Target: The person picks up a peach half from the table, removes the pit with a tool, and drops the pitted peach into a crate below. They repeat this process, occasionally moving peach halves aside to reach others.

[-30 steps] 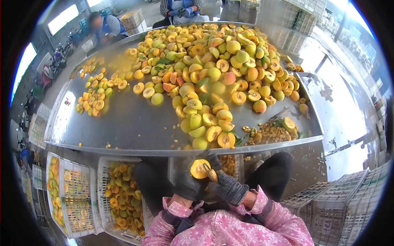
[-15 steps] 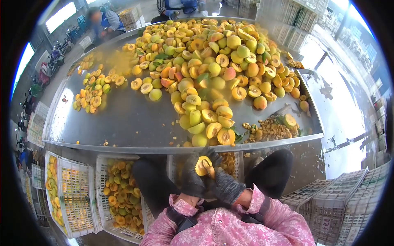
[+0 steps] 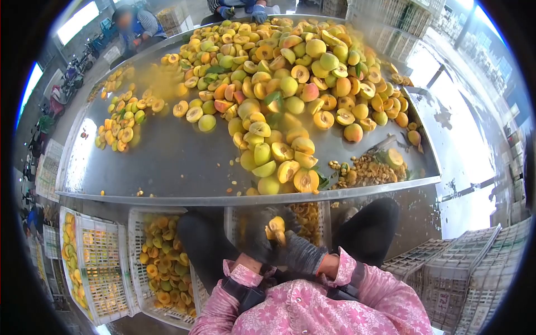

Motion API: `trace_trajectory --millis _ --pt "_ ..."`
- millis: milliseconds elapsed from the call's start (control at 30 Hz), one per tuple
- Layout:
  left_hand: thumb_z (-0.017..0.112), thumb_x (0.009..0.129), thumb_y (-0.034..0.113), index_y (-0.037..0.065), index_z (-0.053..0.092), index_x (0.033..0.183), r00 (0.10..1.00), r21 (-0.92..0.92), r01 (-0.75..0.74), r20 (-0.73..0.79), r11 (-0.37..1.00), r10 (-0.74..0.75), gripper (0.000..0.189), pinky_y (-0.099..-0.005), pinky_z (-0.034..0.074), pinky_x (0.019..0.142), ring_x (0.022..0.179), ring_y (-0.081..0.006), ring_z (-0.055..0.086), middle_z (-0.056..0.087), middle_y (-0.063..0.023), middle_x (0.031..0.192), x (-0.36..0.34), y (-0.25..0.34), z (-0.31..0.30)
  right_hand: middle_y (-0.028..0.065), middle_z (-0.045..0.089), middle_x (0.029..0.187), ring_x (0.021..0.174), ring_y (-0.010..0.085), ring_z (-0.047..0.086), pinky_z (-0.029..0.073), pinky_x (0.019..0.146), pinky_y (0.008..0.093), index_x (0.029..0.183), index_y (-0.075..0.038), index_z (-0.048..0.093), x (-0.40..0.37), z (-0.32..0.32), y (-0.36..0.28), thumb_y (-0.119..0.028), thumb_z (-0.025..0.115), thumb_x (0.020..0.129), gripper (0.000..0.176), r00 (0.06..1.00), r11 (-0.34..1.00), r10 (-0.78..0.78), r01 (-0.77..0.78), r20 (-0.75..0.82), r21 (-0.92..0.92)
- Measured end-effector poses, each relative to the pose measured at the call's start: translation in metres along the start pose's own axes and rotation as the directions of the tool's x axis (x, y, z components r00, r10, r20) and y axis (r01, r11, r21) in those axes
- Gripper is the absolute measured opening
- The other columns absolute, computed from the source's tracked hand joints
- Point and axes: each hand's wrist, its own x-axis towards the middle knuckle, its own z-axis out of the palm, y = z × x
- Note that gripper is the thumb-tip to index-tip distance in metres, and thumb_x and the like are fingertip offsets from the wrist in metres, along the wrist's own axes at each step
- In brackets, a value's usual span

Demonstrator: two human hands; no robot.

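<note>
Both my hands wear dark knitted gloves and meet just below the front edge of the metal table [image 3: 184,167]. My left hand [image 3: 254,237] holds a yellow peach half [image 3: 275,224]. My right hand [image 3: 301,251] presses against the fruit with a small tool [image 3: 281,239] that is mostly hidden by the glove. A big heap of whole and halved yellow peaches [image 3: 279,72] covers the far and middle table. A small pile of pits [image 3: 365,170] lies at the near right.
White plastic crates of peach halves [image 3: 159,262] stand under the table at the left, another crate [image 3: 307,215] behind my hands. Empty crates [image 3: 446,279] are stacked at the right. Two other people [image 3: 137,25] work at the table's far side.
My hands have turned the peach half and closed tighter around it, so less of it shows. The view has tilted slightly down.
</note>
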Motion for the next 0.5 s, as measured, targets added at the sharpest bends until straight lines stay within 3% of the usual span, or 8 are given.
trace_trajectory --millis 67,133,267,367,433,500 --pt "0.056 0.082 0.014 -0.002 0.054 0.11 0.961 -0.453 0.235 -0.022 0.86 -0.275 0.031 -0.0311 0.048 0.08 0.091 -0.0209 0.06 0.061 -0.0119 0.103 -0.008 -0.016 0.013 0.0231 0.055 0.07 0.065 0.0385 0.055 0.044 0.058 0.0414 0.115 -0.001 0.043 -0.004 0.001 -0.005 -0.022 0.063 0.077 0.048 0.996 0.99 0.086 -0.087 -0.019 -0.108" --pt "0.058 0.079 0.013 -0.002 0.054 0.108 0.918 -0.64 0.323 0.033 0.697 -0.395 0.033 -0.0299 0.049 0.078 0.09 -0.0201 0.06 0.062 -0.0118 0.101 -0.01 -0.029 0.019 0.023 0.055 0.072 0.068 0.0378 0.055 0.044 0.059 0.0411 0.107 0.001 0.048 0.004 -0.012 -0.02 -0.024 0.064 0.076 0.043 0.991 0.991 0.131 -0.13 0.035 -0.027" --pt "0.058 0.078 0.014 -0.002 0.055 0.109 0.925 -0.637 0.306 0.025 0.708 -0.378 0.034 -0.0296 0.049 0.077 0.087 -0.0194 0.061 0.063 -0.0115 0.099 -0.011 -0.037 0.019 0.0218 0.056 0.075 0.072 0.0358 0.056 0.044 0.062 0.0412 0.095 0.002 0.053 -0.004 0.0 0.012 -0.024 0.063 0.076 0.033 0.979 0.988 0.144 -0.151 0.141 0.042" --pt "0.041 0.089 0.019 -0.004 0.053 0.111 0.967 -0.381 0.218 -0.038 0.899 -0.251 0.034 -0.0337 0.05 0.08 0.089 -0.0221 0.061 0.061 -0.014 0.103 -0.015 -0.045 0.017 0.0199 0.057 0.075 0.071 0.0337 0.056 0.044 0.062 0.041 0.091 0.001 0.054 -0.011 0.008 0.029 -0.023 0.061 0.078 0.029 0.986 0.993 0.1 -0.108 0.134 0.049" --pt "0.033 0.094 0.023 -0.004 0.051 0.112 0.961 -0.396 0.229 -0.051 0.889 -0.27 0.037 -0.0366 0.051 0.082 0.092 -0.0243 0.06 0.06 -0.0157 0.105 -0.018 -0.048 0.019 0.0177 0.057 0.074 0.069 0.032 0.056 0.044 0.062 0.0403 0.089 0.001 0.055 -0.012 0.007 0.02 -0.021 0.06 0.079 0.025 0.974 0.973 0.199 -0.209 0.104 0.102" --pt "0.035 0.093 0.026 -0.004 0.051 0.111 0.899 -0.682 0.303 -0.027 0.666 -0.438 0.039 -0.0384 0.051 0.082 0.093 -0.0258 0.06 0.06 -0.0165 0.104 -0.019 -0.041 0.024 0.0142 0.056 0.071 0.064 0.0289 0.054 0.044 0.058 0.0381 0.089 -0.001 0.055 -0.012 -0.003 -0.004 -0.021 0.058 0.082 0.021 0.923 0.849 0.351 -0.384 0.156 0.362"
